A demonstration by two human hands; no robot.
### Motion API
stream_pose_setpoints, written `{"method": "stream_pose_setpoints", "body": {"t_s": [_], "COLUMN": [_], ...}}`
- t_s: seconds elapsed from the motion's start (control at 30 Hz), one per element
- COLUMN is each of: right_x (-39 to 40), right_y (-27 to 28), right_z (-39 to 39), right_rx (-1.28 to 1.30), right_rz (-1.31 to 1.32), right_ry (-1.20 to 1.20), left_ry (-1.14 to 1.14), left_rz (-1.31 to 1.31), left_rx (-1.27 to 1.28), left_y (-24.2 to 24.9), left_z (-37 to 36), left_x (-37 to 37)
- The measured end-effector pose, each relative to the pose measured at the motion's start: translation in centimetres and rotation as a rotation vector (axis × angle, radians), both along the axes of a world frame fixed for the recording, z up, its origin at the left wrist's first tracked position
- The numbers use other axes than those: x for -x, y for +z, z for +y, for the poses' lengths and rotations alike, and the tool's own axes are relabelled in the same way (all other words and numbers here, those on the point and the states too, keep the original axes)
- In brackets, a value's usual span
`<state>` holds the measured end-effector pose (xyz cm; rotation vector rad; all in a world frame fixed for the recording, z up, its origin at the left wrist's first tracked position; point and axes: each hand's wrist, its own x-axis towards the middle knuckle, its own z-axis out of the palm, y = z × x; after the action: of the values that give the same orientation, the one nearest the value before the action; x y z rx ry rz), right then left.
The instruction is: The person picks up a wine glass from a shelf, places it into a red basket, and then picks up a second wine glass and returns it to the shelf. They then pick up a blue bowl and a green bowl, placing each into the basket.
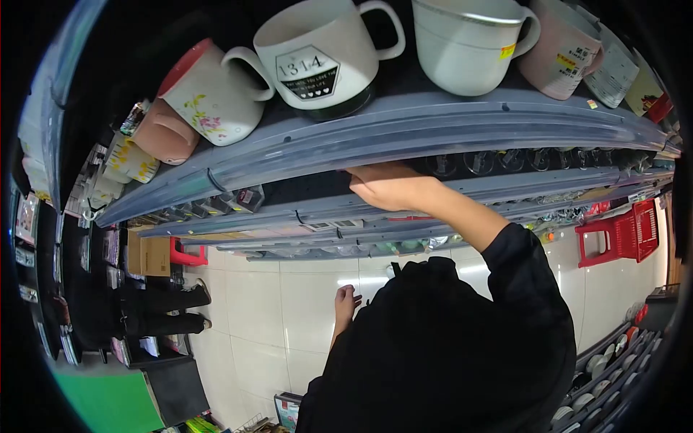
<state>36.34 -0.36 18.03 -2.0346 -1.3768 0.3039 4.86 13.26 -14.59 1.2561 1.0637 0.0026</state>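
My right hand [390, 187] reaches under the top grey shelf [404, 133] into the dark gap of the shelf below. Its fingers are hidden behind the shelf edge, so what it touches cannot be seen. My black sleeve [520, 267] runs down to my body. My left hand [346, 299] hangs low beside my black top, fingers loosely apart and holding nothing. On the top shelf just above the right hand stand a white mug marked 1314 [317, 58], a plain white mug [469, 43], a pink mug [559, 50] and a floral mug with a red inside [209, 90].
Small glassware [520, 159] lines the second shelf to the right of my hand. Another person's legs in black [162, 310] stand on the white tiled floor at left, next to a cardboard box [148, 252]. A red plastic stool [624, 234] stands at right.
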Motion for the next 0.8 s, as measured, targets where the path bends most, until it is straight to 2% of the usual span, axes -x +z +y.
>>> {"method": "stream_pose_setpoints", "body": {"t_s": [0.07,0.1,0.13,0.17,0.2,0.27,0.3,0.33,0.37,0.43,0.53,0.67,0.8], "right_x": [0.3,0.0,-0.1,-0.2,-0.3,-0.4,-0.4,-0.2,-0.1,0.1,-0.5,-0.5,-0.3], "right_y": [2.0,-0.3,-1.1,-1.5,-1.6,-1.9,-2.1,-0.8,0.9,1.2,0.1,0.0,0.9], "right_z": [0.0,0.3,0.4,0.4,0.4,0.5,0.5,0.4,0.1,0.0,-0.1,-0.5,-1.0], "right_rx": [0.193,-0.042,-0.037,-0.041,-0.044,-0.012,0.022,0.022,0.193,0.356,0.350,0.342,0.427], "right_rz": [0.059,-0.031,-0.022,-0.093,-0.130,-0.206,-0.241,-0.234,-0.131,-0.014,-0.092,-0.012,0.076], "right_ry": [-0.058,-0.112,-0.115,-0.147,-0.166,-0.207,-0.228,-0.236,-0.205,-0.184,-0.220,-0.210,-0.212], "left_ry": [-0.001,-0.061,-0.123,-0.110,-0.117,-0.190,-0.098,-0.120,-0.158,-0.240,-0.339,-0.423,-0.378], "left_rz": [0.028,0.072,0.113,0.097,0.100,0.073,0.238,0.274,0.307,0.318,0.316,0.288,0.237], "left_rx": [-0.005,-0.118,-0.231,-0.296,-0.294,-0.540,-0.354,-0.337,-0.333,-0.374,-0.401,-0.392,-0.326], "left_y": [-2.2,-2.8,-3.8,-7.7,-8.7,-10.2,-11.2,-11.8,-12.5,-13.3,-14.0,-15.2,-12.8], "left_z": [-0.1,-0.2,-0.1,0.4,0.6,1.3,1.7,2.1,2.5,3.3,4.4,5.4,4.7], "left_x": [0.6,1.1,1.7,3.8,5.5,7.3,7.8,8.7,9.5,11.1,12.4,12.5,9.8]}}
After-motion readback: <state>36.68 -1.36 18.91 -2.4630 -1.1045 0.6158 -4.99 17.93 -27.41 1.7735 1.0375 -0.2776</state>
